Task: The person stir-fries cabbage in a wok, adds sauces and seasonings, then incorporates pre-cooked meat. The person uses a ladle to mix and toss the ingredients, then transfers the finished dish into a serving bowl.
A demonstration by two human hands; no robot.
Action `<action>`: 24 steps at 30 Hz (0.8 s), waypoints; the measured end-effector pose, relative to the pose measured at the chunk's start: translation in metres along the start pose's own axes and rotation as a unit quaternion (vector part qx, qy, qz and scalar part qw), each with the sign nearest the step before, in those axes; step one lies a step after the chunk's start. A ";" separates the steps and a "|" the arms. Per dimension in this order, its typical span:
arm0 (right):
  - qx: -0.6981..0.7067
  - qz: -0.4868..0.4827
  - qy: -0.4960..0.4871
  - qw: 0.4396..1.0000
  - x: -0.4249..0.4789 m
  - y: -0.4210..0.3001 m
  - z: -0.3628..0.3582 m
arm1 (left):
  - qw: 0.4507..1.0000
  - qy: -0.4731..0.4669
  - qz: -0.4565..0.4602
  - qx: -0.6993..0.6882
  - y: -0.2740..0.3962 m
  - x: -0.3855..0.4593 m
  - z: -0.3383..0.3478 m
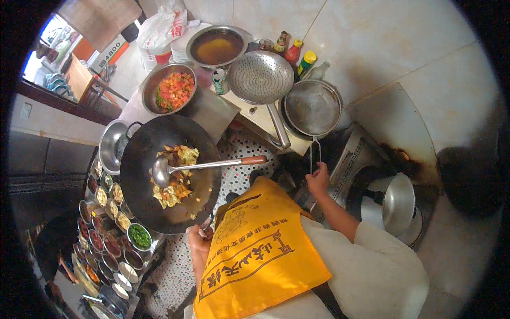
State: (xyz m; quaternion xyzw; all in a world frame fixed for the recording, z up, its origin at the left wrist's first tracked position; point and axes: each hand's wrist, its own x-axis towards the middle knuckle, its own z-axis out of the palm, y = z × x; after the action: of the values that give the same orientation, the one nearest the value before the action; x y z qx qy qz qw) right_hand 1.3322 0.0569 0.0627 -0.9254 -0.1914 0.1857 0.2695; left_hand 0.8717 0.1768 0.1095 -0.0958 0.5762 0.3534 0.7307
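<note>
My left hand [200, 238] grips the near loop handle of a large black wok [137, 175], which is at the left of the view. Stir-fried cabbage and orange pieces [175, 193] lie in brown liquid inside it. A ladle [161, 171] rests across the wok, its wooden-ended handle sticking out over the rim. My right hand [318, 181] closes on the wire handle of a round fine-mesh strainer [312, 107] at the right of the counter. Beside the strainer lies a perforated metal skimmer [261, 75] with a thick handle.
A steel bowl of chopped tomato and greens [174, 91] and a bowl of dark oil [216, 46] stand behind. Bottles [293, 52] line the wall. Small ingredient bowls [139, 236] fill the left. A stove [338, 185] and metal pot [392, 205] are at right.
</note>
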 end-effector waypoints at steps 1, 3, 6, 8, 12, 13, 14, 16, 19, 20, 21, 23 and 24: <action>-0.002 -0.021 0.009 1.000 0.003 0.000 -0.008 | 1.000 0.008 -0.001 -0.001 -0.001 0.004 -0.005; -0.010 -0.062 0.029 0.998 0.012 0.002 -0.039 | 0.999 -0.009 0.029 0.029 -0.003 0.012 -0.016; -0.068 -0.090 0.024 0.993 0.023 -0.004 -0.088 | 0.989 -0.074 0.084 0.094 -0.002 0.024 -0.035; -0.074 -0.087 0.005 0.993 0.046 0.025 -0.107 | 0.986 -0.101 0.080 0.102 0.000 0.033 -0.048; -0.107 -0.173 -0.004 0.979 0.076 0.065 -0.129 | 0.997 0.014 0.051 0.056 0.000 -0.007 -0.001; -0.096 -0.187 -0.013 0.977 0.082 0.065 -0.130 | 0.997 0.005 0.046 0.054 0.001 0.004 -0.011; -0.112 -0.166 -0.031 0.979 0.088 0.067 -0.133 | 0.998 -0.004 0.042 0.051 0.000 0.015 -0.019; -0.145 -0.122 -0.074 0.979 0.091 0.050 -0.140 | 0.998 -0.023 0.062 0.021 -0.005 0.023 -0.028; -0.186 -0.125 -0.046 0.974 0.129 0.063 -0.137 | 0.998 0.014 0.067 -0.016 -0.014 0.013 -0.005; -0.187 -0.134 -0.051 0.972 0.139 0.065 -0.137 | 0.996 0.049 0.073 -0.013 -0.016 0.003 0.011; -0.188 -0.148 -0.058 0.969 0.148 0.062 -0.135 | 0.993 0.083 0.080 -0.014 -0.018 -0.003 0.024; -0.188 -0.164 -0.061 0.966 0.171 0.072 -0.134 | 0.992 0.066 0.088 -0.058 -0.026 0.004 0.024; -0.186 -0.171 -0.058 0.966 0.188 0.082 -0.130 | 0.990 0.061 0.094 -0.083 -0.031 0.010 0.016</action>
State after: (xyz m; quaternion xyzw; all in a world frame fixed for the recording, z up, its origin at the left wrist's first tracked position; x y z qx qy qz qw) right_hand 1.5723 0.0223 0.0734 -0.9005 -0.3931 0.1510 0.1089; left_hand 0.9044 0.1669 0.0972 -0.1229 0.5949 0.4601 0.6476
